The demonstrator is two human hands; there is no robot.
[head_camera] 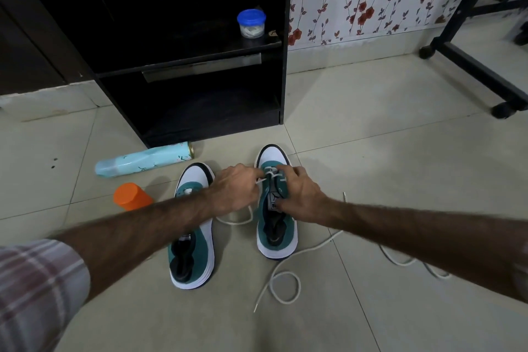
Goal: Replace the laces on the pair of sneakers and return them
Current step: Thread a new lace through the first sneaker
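Plaid sleeve at the near left, and both bare forearms stretch out over the tiled floor to the pair of sneakers. Left hand is curled, its fingertips pinching the white lace right at the lower eyelets of the right sneaker. Right hand is wrapped over that shoe's right side, fingers bent around the upper by the eyelets and thumb pressing on the tongue; whether it also pinches the lace, I cannot tell. That shoe stands toe pointing away, laced only near the toe, with loose lace trailing nearer across the tiles and curling into a loop. Left sneaker sits just beside it, partly under the left forearm, its eyelets hidden. Further left, an orange cup lies on its side, a pale blue bottle beyond it. Behind stands a black cabinet, a blue-lidded container on its shelf.
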